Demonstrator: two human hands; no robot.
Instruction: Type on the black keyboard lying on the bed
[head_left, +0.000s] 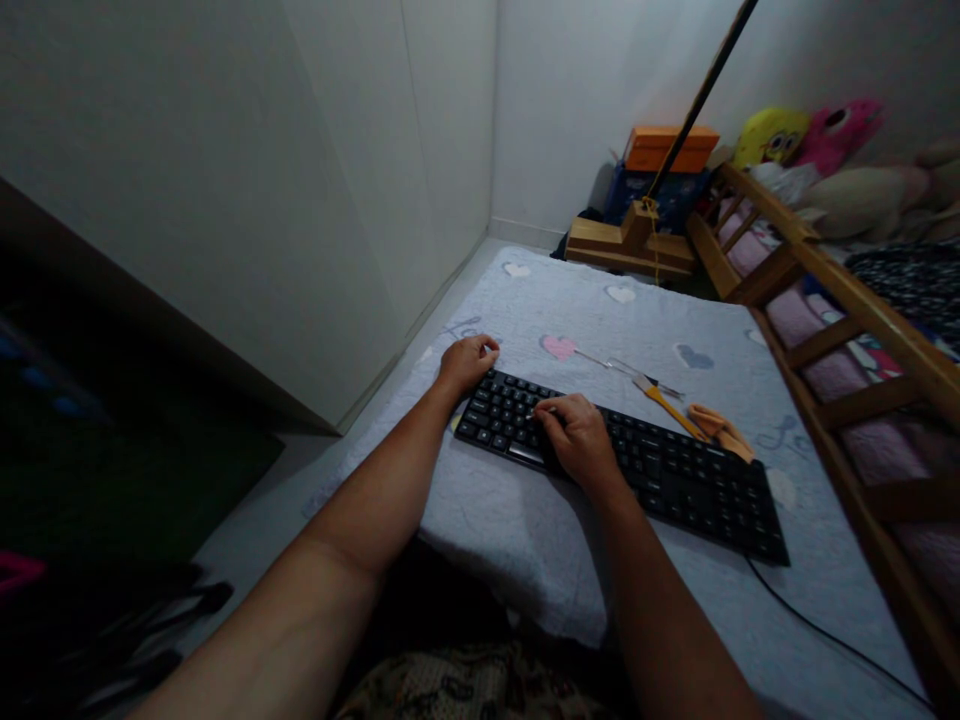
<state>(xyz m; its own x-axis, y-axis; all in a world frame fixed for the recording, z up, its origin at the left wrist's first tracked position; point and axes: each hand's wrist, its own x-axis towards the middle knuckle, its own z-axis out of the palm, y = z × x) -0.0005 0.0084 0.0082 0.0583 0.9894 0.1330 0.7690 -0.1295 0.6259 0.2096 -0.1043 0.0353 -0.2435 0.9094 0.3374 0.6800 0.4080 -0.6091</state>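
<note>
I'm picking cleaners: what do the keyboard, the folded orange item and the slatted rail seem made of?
Keyboard: likely plastic, dull black, moulded-looking keys. Folded orange item: probably fabric, matte, softly folded. Slatted rail: apparently wood, faintly glossy, brown with paler highlights.

Person, body: the left hand [466, 362] and right hand [576, 435] are bare, each with a slender wrist; the left arm [341, 540] is uncovered past the elbow crease. Clothing: one patterned garment [457, 690], tan ground, irregular dark and dull reddish motifs; garment type indeterminable
</note>
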